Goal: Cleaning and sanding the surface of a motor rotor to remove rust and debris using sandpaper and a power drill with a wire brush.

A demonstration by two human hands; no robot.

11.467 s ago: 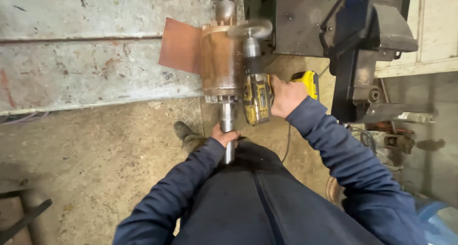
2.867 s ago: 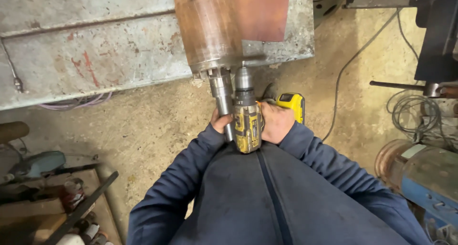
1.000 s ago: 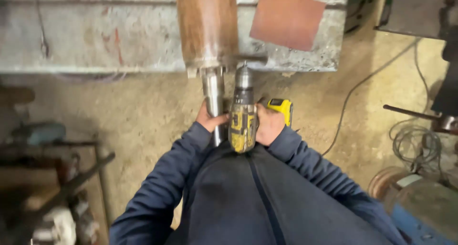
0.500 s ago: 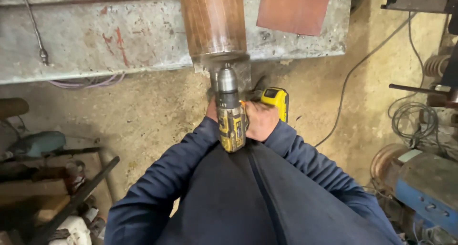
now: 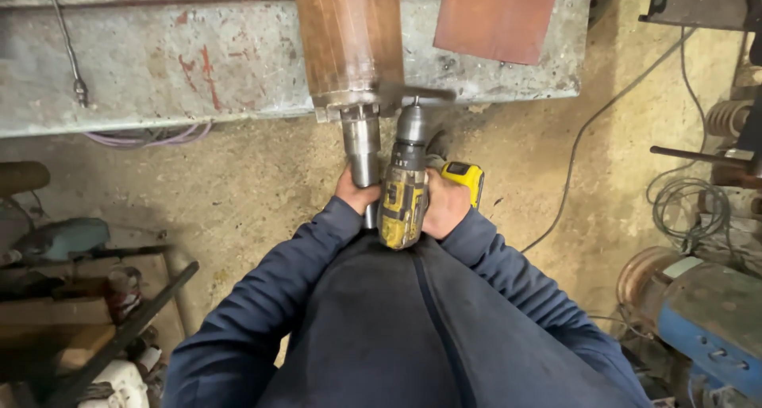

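Rust-brown cylindrical rotor [image 5: 349, 39] is lying across the grey metal tabletop [image 5: 159, 59], its steel shaft [image 5: 362, 150] projecting toward six o'clock. Left hand [image 5: 355, 195] is wrapping closed around the shaft end. Right hand [image 5: 446, 205] is gripping the handle of a yellow cordless drill [image 5: 405, 198], which is lying just beside the shaft at its three o'clock, chuck pointing to twelve o'clock. A brown sheet [image 5: 496, 15] is resting at one o'clock. A black cable [image 5: 587, 138] is trailing across the concrete floor [image 5: 238, 186].

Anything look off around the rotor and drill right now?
Nothing damaged or spilled. The rusty rotor juts over the bench edge, its shaft steadied by the left hand; the right hand holds the drill alongside. A cable trails across the floor.
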